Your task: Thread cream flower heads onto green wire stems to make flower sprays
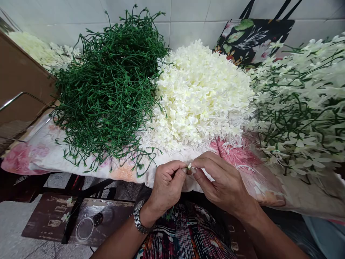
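Note:
My left hand (169, 181), with a watch on its wrist, is closed in a pinch on a green plastic stem (169, 213), whose lower part hangs out below the palm. Fingertip to fingertip with it, my right hand (219, 180) pinches a small white artificial flower (189, 166) that meets the stem's tip. The fingers cover most of that joint. Straight ahead lies a heap of loose white flowers (199, 97). To its left rises a tangled pile of green stems (113, 86).
On the right spreads a pile of white flowers on stems (302, 108). A floral cloth (129, 172) covers the work surface. At the left stands a cardboard box (24, 75); behind are a dark floral bag (256, 41) and a tiled wall. Below left is a brown bench (107, 212).

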A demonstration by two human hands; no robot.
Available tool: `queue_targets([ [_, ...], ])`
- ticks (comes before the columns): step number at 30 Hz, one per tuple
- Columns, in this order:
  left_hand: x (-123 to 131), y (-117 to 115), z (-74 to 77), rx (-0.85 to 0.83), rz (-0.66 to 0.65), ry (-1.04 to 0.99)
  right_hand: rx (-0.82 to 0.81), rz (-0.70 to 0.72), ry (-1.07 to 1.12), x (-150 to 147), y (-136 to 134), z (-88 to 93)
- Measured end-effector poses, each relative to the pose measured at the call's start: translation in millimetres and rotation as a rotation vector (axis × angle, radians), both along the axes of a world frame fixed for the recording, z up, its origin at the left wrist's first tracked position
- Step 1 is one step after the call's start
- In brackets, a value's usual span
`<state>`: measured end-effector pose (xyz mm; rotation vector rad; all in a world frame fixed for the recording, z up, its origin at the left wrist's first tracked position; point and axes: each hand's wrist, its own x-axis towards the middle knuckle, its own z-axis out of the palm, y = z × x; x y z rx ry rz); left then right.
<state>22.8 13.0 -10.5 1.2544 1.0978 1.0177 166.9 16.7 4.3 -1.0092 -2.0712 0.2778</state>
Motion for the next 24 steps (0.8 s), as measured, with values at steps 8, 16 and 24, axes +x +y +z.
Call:
queue_targets([
  [8,0,1,2.5,-0.035,0.018,0.007,-0.008,0.007,-0.014,-1,1,-0.2],
  [16,-6,-1,-9.1,-0.140,-0.053,-0.209,-0.090,0.028,-0.026,8,-2,10.8],
  [24,-7,-2,-8.8,-0.114,-0.050,-0.187,-0.045,-0.001,-0.014,14,-6,22.8],
])
